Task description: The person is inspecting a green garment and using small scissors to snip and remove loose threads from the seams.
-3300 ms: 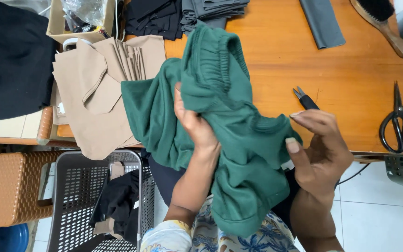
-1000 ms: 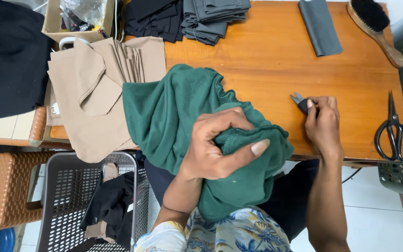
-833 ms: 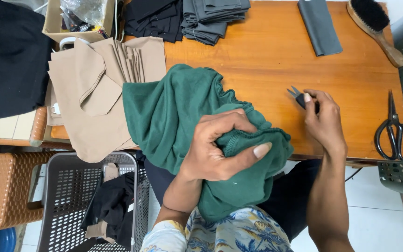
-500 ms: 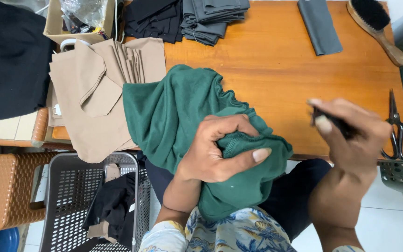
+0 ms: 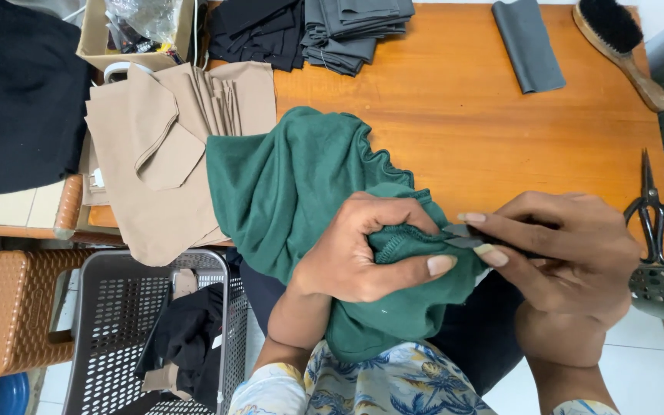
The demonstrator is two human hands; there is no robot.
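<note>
Two hands work at the near edge of an orange wooden table (image 5: 486, 123). Going left to right: a black cloth (image 5: 17, 92) lies past the table's left edge, above a brown wicker stool (image 5: 9, 315) and a grey basket (image 5: 109, 323) on the tiled floor. At the far left corner sits a cardboard box (image 5: 90, 42), with beige fabric (image 5: 163, 154) just in front. Dark folded cloths (image 5: 309, 31) line the far edge. The green garment (image 5: 293, 184) hangs over the near edge at the middle; the left hand (image 5: 363, 257) is clenched on its bunched seam. The right hand (image 5: 570, 253) pinches small snips (image 5: 459, 236), blades touching that seam. A grey strip (image 5: 528, 46) and a brush (image 5: 624, 46) lie at the far right corner; scissors (image 5: 655, 211) rest at the right edge.
</note>
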